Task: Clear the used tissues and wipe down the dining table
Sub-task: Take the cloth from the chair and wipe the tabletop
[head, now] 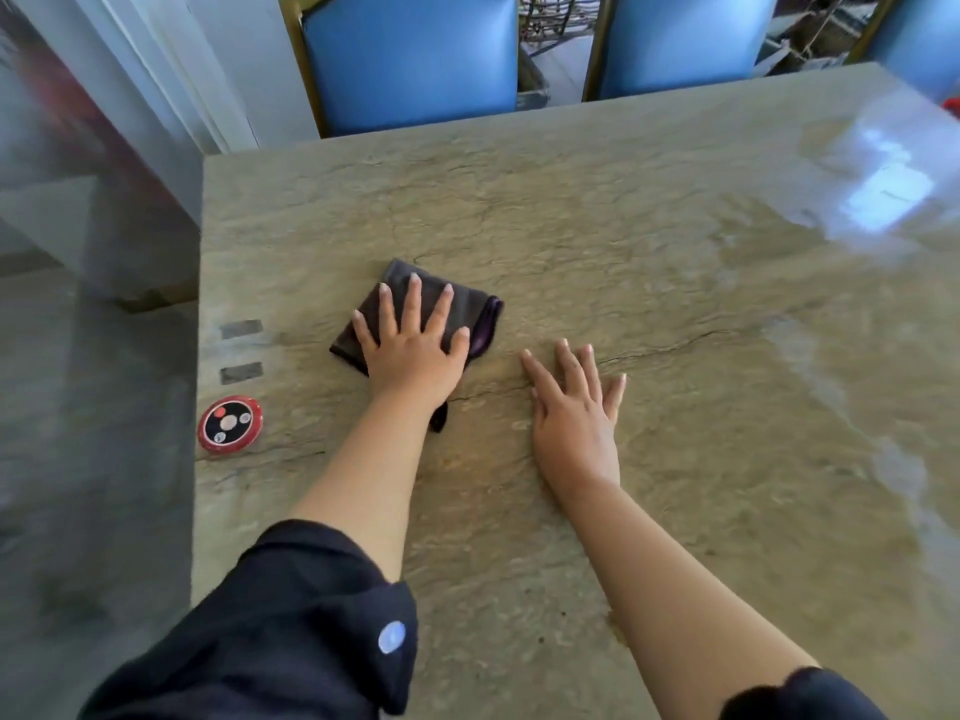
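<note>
A folded dark purple cloth [470, 317] lies on the beige stone dining table [623, 241], left of its middle. My left hand [413, 345] presses flat on top of the cloth with its fingers spread, so part of the cloth is hidden beneath the palm. Just to the right, my right hand [574, 407] rests flat on the bare tabletop, fingers apart and holding nothing. No tissues are visible on the table.
A round red and black call button [230, 424] sits near the table's left edge, with two grey rectangular marks [240, 350] beyond it. Two blue padded chairs [410, 59] [680, 39] stand along the far side. A wet sheen covers the table's right part [857, 200].
</note>
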`<state>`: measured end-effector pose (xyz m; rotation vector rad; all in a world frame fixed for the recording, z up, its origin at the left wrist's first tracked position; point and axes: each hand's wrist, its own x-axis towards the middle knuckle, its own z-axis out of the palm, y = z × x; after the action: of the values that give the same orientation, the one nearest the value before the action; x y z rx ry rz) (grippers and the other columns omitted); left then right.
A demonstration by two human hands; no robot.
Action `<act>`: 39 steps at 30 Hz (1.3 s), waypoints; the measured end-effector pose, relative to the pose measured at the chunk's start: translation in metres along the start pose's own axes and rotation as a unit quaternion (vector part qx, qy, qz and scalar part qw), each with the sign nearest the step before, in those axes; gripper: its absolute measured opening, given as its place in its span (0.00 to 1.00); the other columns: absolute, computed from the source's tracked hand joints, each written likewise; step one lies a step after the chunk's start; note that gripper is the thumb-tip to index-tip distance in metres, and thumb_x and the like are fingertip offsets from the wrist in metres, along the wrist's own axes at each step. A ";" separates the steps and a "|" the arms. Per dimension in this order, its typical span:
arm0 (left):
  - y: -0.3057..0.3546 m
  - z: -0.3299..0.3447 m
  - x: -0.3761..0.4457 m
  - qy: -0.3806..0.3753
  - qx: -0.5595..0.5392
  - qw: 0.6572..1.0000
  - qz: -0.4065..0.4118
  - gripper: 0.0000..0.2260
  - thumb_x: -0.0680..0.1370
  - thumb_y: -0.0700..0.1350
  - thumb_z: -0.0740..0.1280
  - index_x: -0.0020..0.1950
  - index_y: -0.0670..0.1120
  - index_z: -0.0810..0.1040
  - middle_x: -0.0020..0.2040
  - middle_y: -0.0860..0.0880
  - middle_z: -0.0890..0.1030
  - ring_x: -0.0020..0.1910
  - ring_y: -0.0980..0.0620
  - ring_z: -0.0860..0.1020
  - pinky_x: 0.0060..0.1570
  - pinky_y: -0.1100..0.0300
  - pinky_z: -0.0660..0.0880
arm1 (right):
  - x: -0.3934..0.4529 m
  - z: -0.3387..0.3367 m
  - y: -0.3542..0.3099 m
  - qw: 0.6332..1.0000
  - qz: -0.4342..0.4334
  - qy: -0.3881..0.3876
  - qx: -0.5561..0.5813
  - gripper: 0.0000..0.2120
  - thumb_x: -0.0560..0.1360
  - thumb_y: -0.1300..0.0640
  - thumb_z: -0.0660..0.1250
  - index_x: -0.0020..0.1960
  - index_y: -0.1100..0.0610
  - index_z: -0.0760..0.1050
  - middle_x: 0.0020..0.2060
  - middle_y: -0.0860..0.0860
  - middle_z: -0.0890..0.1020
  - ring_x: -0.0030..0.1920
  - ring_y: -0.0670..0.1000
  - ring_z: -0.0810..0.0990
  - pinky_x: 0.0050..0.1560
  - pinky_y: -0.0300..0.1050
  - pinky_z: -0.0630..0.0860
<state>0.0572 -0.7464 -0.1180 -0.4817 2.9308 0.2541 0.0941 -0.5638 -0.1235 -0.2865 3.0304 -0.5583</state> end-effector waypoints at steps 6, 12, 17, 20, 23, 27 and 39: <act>0.031 0.023 -0.091 0.033 0.022 0.994 0.103 0.26 0.79 0.64 0.44 0.77 0.63 0.44 0.79 0.55 0.39 0.78 0.47 0.38 0.74 0.41 0.37 | -0.006 -0.013 0.009 0.976 0.021 0.046 0.210 0.24 0.80 0.67 0.52 0.75 0.56 0.63 0.74 0.52 0.66 0.77 0.50 0.55 0.77 0.52 0.44; 0.031 0.025 -0.134 -0.010 0.009 0.990 0.142 0.26 0.80 0.63 0.47 0.77 0.62 0.45 0.79 0.57 0.39 0.77 0.50 0.36 0.73 0.44 0.34 | -0.054 -0.028 0.009 0.964 0.028 0.018 0.263 0.23 0.76 0.70 0.54 0.65 0.58 0.76 0.69 0.52 0.73 0.74 0.48 0.63 0.76 0.46 0.53; -0.012 0.030 -0.169 0.068 -0.093 0.993 0.034 0.29 0.79 0.61 0.49 0.78 0.51 0.55 0.80 0.45 0.49 0.78 0.42 0.47 0.74 0.41 0.47 | -0.063 -0.027 -0.021 0.999 -0.047 0.008 -0.004 0.23 0.78 0.62 0.54 0.74 0.58 0.64 0.77 0.56 0.58 0.78 0.55 0.44 0.74 0.50 0.31; -0.049 0.034 -0.194 0.119 -0.077 0.989 -0.051 0.31 0.78 0.60 0.46 0.77 0.45 0.59 0.79 0.43 0.53 0.78 0.42 0.51 0.74 0.41 0.49 | -0.055 -0.018 -0.046 0.992 -0.100 -0.058 -0.050 0.26 0.82 0.52 0.50 0.78 0.55 0.51 0.79 0.55 0.48 0.78 0.56 0.38 0.76 0.54 0.35; -0.086 0.035 -0.208 0.128 -0.051 0.983 -0.123 0.32 0.78 0.59 0.43 0.78 0.43 0.56 0.79 0.44 0.52 0.78 0.44 0.50 0.75 0.43 0.48 | -0.050 0.000 -0.057 0.986 -0.056 -0.134 -0.077 0.30 0.81 0.39 0.42 0.78 0.47 0.39 0.78 0.51 0.38 0.76 0.57 0.33 0.73 0.61 0.33; -0.098 0.042 -0.210 0.130 -0.038 0.981 -0.142 0.32 0.78 0.58 0.46 0.78 0.42 0.57 0.79 0.44 0.54 0.78 0.45 0.53 0.75 0.43 0.50 | -0.040 0.014 -0.065 0.986 -0.025 -0.121 -0.115 0.29 0.80 0.38 0.37 0.77 0.46 0.34 0.77 0.50 0.35 0.76 0.57 0.32 0.73 0.64 0.33; -0.099 0.041 -0.208 0.170 -0.048 0.976 -0.128 0.30 0.74 0.47 0.47 0.74 0.38 0.65 0.76 0.42 0.62 0.76 0.45 0.60 0.74 0.42 0.56 | -0.046 0.036 -0.101 0.913 -0.372 -0.110 -0.124 0.28 0.79 0.37 0.43 0.77 0.41 0.50 0.79 0.48 0.51 0.78 0.57 0.46 0.75 0.64 0.45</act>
<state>0.2896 -0.7680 -0.1329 -1.0019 3.1427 0.3075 0.1595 -0.6608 -0.1201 -1.4360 2.6771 -0.1280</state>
